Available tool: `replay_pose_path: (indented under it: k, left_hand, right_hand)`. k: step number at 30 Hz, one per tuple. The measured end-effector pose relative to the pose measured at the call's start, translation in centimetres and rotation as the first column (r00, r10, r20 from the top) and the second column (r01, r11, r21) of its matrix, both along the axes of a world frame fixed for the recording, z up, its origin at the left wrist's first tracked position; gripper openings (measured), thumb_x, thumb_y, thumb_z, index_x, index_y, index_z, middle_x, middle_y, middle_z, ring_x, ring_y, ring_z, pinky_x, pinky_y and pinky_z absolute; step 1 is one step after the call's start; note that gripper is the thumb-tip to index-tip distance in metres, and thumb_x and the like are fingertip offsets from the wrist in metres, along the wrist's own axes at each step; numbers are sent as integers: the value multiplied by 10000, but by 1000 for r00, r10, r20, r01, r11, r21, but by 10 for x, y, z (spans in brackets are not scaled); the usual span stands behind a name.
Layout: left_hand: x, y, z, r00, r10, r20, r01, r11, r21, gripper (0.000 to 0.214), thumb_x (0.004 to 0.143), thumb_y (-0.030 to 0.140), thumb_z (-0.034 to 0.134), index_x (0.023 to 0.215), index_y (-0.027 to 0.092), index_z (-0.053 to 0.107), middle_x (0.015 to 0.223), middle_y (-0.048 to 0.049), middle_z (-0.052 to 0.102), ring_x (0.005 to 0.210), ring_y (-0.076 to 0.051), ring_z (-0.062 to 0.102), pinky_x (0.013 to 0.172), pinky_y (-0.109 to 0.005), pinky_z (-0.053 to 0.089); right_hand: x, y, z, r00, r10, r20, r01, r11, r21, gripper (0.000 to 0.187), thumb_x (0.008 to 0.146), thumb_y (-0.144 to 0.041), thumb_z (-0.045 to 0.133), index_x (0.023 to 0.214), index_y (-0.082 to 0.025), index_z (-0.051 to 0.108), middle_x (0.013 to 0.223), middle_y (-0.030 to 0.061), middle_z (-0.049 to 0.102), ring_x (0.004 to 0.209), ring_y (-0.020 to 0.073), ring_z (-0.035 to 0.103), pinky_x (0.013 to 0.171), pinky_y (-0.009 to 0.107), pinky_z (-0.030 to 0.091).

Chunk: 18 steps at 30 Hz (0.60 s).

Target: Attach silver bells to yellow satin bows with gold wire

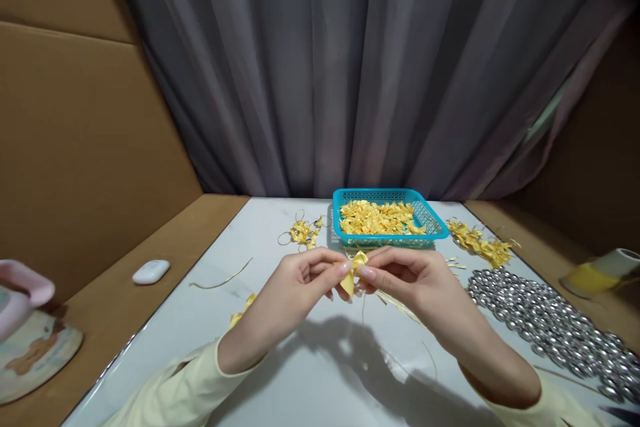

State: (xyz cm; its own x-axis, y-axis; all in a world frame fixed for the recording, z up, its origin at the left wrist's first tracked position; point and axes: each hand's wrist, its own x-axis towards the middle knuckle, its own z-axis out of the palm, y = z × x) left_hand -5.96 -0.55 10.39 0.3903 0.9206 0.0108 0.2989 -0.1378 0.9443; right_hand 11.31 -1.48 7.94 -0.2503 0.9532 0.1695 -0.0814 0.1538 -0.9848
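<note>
A small yellow ribbon bow (358, 261) is pinched between both hands above the white tabletop. My left hand (315, 275) grips its left side with thumb and fingertips. On the other side, my right hand (403, 272) closes its thumb and forefinger on the bow. Just behind the hands stands a turquoise plastic basket (390, 238) with many yellow ribbon bows (377, 217) in it. Another yellow ribbon piece (243, 310) lies partly hidden by my left forearm. Thin golden strands (400, 307) lie on the table beneath my right hand.
Silver oval beads (545, 320) spread across the right side. Yellow bows with loops lie in one cluster (304, 232) left of the basket and another (483, 245) right of it. At left are a white case (151, 271) and a pink-handled jug (37, 347); a tape roll (600, 273) lies far right.
</note>
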Motion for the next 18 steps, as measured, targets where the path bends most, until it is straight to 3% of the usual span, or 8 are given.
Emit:
replay_pose_path:
  k: [8, 11, 15, 18]
  left_hand:
    - [-2, 1, -4, 1000, -24, -4, 24, 999, -33, 247, 823, 350, 512, 792, 148, 651, 634, -19, 646, 638, -132, 565, 631, -243, 434]
    - [-3, 4, -6, 1000, -16, -7, 16, 999, -43, 264, 823, 352, 509, 770, 144, 663, 632, -25, 643, 630, -134, 555, 635, -253, 430]
    - [-4, 9, -9, 999, -32, 14, 32, 999, -39, 276, 827, 337, 503, 732, 137, 668, 670, -38, 652, 639, -133, 553, 643, -254, 423]
    - [-4, 12, -14, 997, -64, 40, 67, 995, -77, 296, 832, 343, 498, 719, 132, 671, 715, -52, 668, 642, -128, 557, 649, -254, 418]
  right_hand:
    - [-3, -1, -2, 998, -55, -27, 56, 998, 14, 166, 732, -323, 638, 717, -160, 667, 729, 32, 651, 659, 123, 613, 639, 252, 510]
    - [6, 1, 5, 993, -2, 117, 3, 1000, -11, 175, 742, -323, 625, 702, -160, 671, 664, 28, 651, 592, 109, 596, 557, 217, 493]
    - [24, -1, 12, 935, 31, 354, -30, 1000, -9, 223, 777, -347, 579, 720, -153, 672, 490, 2, 586, 374, 60, 447, 374, 170, 360]
    - [30, -6, 10, 912, 4, 410, -11, 1000, 14, 242, 800, -348, 543, 740, -151, 669, 604, 28, 642, 349, 38, 386, 355, 168, 319]
